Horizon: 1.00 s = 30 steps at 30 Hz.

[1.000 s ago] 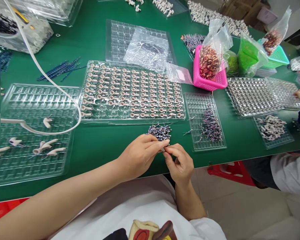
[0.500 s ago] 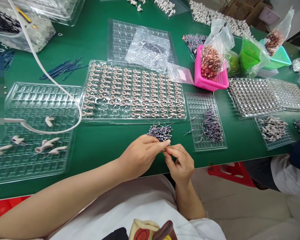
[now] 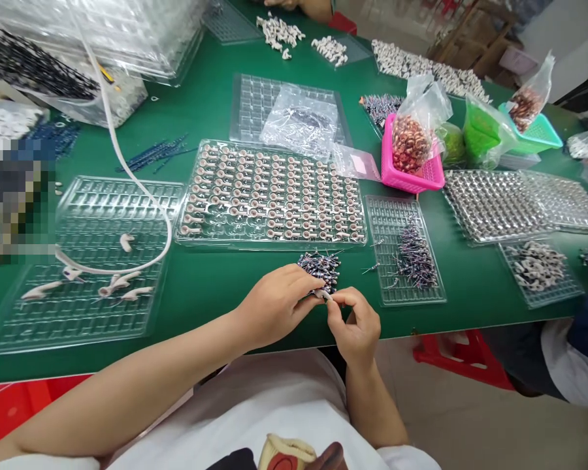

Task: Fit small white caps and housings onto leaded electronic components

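A small white earbud shell [image 3: 325, 295] is pinched between my two hands above the front part of the table. My left hand [image 3: 279, 303] grips one end, its fingers closed and partly covering the shell. On the other end, the thumb and forefinger of my right hand [image 3: 353, 321] are pressed together. Just beyond my fingers lies a heap of small dark parts with thin wires [image 3: 322, 266]. Behind that heap, a clear tray [image 3: 235, 246] carries rows of similar white shells, with several pockets bare near its front left.
To the left, another clear tray [image 3: 78, 326] bears a few loose shells, with a white cable [image 3: 122, 156] looping over it. A tray of wired parts [image 3: 414, 258] lies to the right, near a pink basket [image 3: 411, 177]. A person sits at the far right beside a red stool [image 3: 463, 356].
My head view has shifted, so the table appears lower and farther right. My left fingers have drawn back slightly, and more of the white shell shows between my hands.
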Each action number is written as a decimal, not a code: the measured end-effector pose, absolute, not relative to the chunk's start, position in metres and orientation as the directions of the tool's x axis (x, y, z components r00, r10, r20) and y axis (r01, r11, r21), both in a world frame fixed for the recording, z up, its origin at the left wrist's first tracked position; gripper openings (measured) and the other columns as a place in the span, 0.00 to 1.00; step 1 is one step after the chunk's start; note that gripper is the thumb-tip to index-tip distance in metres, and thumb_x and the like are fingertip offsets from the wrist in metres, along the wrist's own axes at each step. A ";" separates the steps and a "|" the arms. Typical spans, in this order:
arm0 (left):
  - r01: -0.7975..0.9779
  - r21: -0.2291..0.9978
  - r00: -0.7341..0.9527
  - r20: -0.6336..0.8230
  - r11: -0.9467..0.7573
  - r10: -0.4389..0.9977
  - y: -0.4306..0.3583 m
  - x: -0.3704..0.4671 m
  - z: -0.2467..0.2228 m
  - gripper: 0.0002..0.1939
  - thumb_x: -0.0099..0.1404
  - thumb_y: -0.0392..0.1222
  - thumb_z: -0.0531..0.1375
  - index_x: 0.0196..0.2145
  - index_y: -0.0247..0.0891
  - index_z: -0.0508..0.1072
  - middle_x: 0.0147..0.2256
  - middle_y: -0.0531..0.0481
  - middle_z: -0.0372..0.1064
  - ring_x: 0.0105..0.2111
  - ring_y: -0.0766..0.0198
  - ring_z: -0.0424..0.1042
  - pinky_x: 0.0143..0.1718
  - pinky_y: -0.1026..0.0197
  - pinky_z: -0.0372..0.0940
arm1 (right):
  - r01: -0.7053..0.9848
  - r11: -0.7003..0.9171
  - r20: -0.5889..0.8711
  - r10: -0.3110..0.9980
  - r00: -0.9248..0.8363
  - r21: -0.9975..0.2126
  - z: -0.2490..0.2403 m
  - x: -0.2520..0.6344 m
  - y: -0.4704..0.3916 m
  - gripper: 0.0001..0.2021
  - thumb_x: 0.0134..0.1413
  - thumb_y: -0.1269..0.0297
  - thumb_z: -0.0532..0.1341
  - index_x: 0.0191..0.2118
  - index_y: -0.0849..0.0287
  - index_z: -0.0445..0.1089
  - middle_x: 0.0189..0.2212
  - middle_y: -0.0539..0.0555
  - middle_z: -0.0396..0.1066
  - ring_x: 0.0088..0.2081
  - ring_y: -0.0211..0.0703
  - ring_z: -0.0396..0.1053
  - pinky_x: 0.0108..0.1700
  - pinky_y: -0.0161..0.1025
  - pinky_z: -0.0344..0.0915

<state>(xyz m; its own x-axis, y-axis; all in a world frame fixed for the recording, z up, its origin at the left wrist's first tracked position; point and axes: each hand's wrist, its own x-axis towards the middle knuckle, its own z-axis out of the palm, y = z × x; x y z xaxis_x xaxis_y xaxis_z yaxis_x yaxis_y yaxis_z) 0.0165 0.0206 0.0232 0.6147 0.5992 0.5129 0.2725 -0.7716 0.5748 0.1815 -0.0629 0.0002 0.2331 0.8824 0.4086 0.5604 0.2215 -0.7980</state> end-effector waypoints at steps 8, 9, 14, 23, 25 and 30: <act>0.391 0.452 0.664 0.464 -0.802 0.586 0.013 0.004 0.039 0.08 0.70 0.34 0.56 0.35 0.35 0.76 0.28 0.46 0.78 0.28 0.60 0.74 0.34 0.56 0.71 | 0.551 0.275 0.404 0.906 0.125 -0.788 -0.007 0.190 -0.066 0.04 0.59 0.71 0.62 0.37 0.55 0.72 0.33 0.51 0.75 0.35 0.42 0.74 0.38 0.39 0.70; 0.429 0.443 0.658 0.445 -0.787 0.608 0.013 -0.005 0.041 0.08 0.70 0.35 0.57 0.36 0.35 0.76 0.28 0.47 0.78 0.28 0.60 0.74 0.34 0.57 0.71 | 0.543 0.284 0.404 0.907 0.114 -0.790 -0.009 0.191 -0.066 0.04 0.59 0.71 0.62 0.38 0.55 0.72 0.34 0.52 0.76 0.36 0.42 0.74 0.39 0.40 0.71; 0.722 0.412 0.443 0.343 -0.556 0.829 0.019 -0.078 0.046 0.09 0.70 0.41 0.58 0.43 0.38 0.76 0.33 0.47 0.79 0.35 0.60 0.76 0.37 0.59 0.71 | 0.528 0.328 0.430 0.900 0.079 -0.783 -0.011 0.193 -0.064 0.04 0.60 0.68 0.62 0.41 0.54 0.73 0.35 0.53 0.77 0.35 0.44 0.76 0.36 0.40 0.72; 0.976 0.199 0.042 0.225 -0.088 0.974 0.035 -0.192 0.048 0.15 0.66 0.49 0.58 0.38 0.37 0.79 0.37 0.38 0.80 0.40 0.44 0.75 0.38 0.49 0.70 | 0.538 0.339 0.445 0.892 0.076 -0.772 -0.009 0.194 -0.064 0.05 0.61 0.66 0.61 0.40 0.52 0.74 0.34 0.53 0.78 0.26 0.43 0.74 0.26 0.39 0.71; 0.984 0.169 0.027 0.200 -0.061 0.979 0.037 -0.197 0.047 0.16 0.66 0.51 0.58 0.39 0.37 0.79 0.39 0.37 0.80 0.42 0.42 0.75 0.41 0.47 0.70 | 0.540 0.337 0.444 0.892 0.078 -0.771 -0.010 0.194 -0.064 0.05 0.60 0.66 0.62 0.40 0.52 0.74 0.34 0.53 0.78 0.25 0.42 0.74 0.25 0.39 0.70; 0.982 0.165 0.058 0.185 -0.089 0.981 0.045 -0.186 0.045 0.21 0.66 0.53 0.58 0.46 0.33 0.77 0.45 0.32 0.77 0.48 0.38 0.72 0.46 0.42 0.69 | 0.547 0.316 0.424 0.902 0.079 -0.775 -0.011 0.194 -0.064 0.04 0.61 0.65 0.61 0.39 0.52 0.74 0.33 0.53 0.78 0.27 0.43 0.75 0.26 0.39 0.71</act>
